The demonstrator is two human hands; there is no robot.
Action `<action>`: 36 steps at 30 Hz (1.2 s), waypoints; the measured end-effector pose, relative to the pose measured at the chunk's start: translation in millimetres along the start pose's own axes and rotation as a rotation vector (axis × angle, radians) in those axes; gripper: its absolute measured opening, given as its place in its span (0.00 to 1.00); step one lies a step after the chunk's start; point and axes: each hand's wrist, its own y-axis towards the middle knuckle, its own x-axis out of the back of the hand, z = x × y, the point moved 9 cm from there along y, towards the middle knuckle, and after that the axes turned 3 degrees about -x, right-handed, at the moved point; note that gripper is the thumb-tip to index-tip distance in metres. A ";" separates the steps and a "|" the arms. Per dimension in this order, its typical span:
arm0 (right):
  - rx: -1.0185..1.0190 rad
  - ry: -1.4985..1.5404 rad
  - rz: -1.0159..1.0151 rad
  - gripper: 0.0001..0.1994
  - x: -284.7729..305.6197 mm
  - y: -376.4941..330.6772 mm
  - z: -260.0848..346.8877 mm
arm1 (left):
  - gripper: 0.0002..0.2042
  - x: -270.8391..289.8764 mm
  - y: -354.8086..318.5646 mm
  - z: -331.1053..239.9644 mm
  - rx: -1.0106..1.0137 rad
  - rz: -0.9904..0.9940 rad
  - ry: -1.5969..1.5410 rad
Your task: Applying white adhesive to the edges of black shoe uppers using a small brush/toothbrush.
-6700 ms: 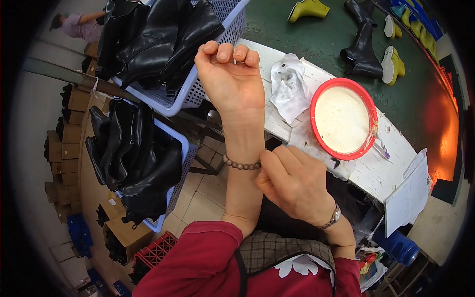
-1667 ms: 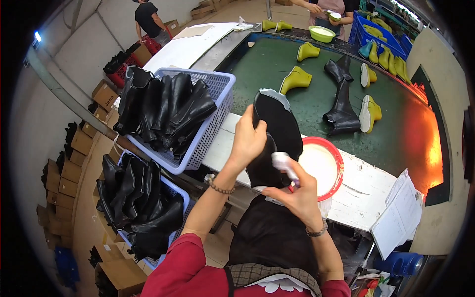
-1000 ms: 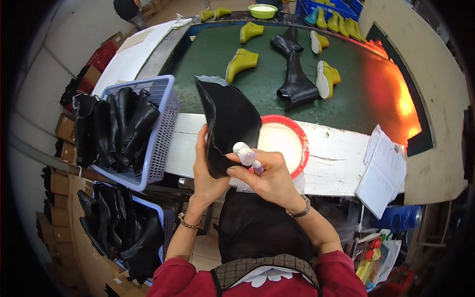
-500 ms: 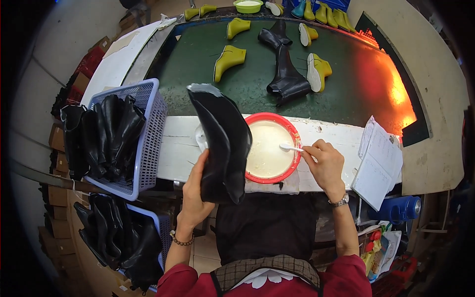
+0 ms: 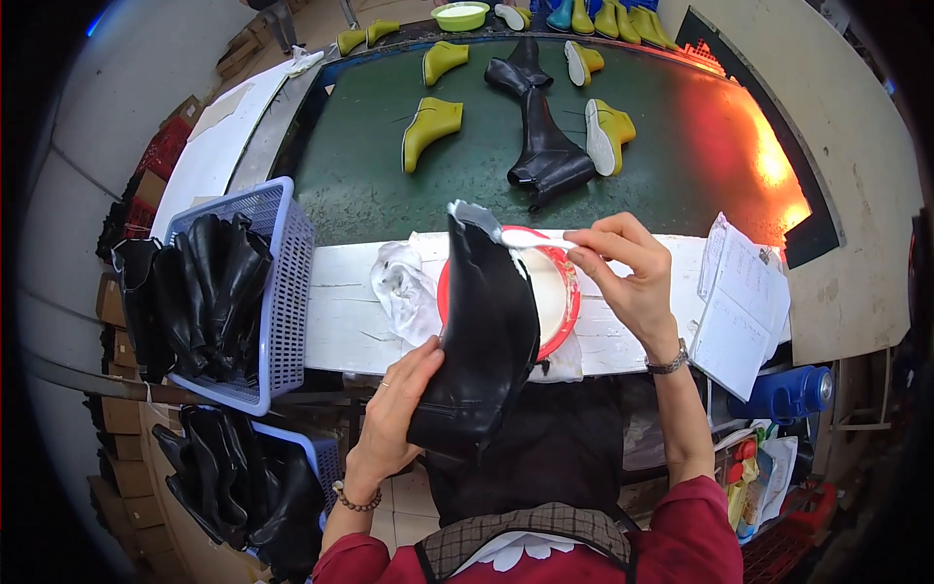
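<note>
My left hand (image 5: 397, 404) is closed on the lower left side of a black leather boot upper (image 5: 479, 341), tilted in front of me. Wet whitish coating shows along its upper rim. Between the thumb and fingers of my right hand (image 5: 628, 277) is the handle of a small white brush (image 5: 533, 238), like a toothbrush. Its head meets the boot upper's top right edge. Partly hidden behind the upper sits a red basin (image 5: 574, 310) with creamy white liquid. A crumpled white cloth (image 5: 407, 292) lies left of the basin.
Blue baskets (image 5: 284, 282) of black uppers stand at left. On the green conveyor belt (image 5: 365, 127) beyond are black uppers (image 5: 550, 156) and yellow-green shoe lasts (image 5: 428, 127), some with white soles. An orange glow lights its right end. At right are an open notebook (image 5: 744, 311) and a blue flask (image 5: 793, 392).
The boot upper has swung right and turned, now covering part of the basin. My right hand has lifted the brush from the liquid to the upper's edge.
</note>
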 end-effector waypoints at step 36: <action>-0.042 0.189 0.138 0.12 -14.7 -46.9 24.2 | 0.42 13.1 18.0 21.9 0.110 -0.361 0.027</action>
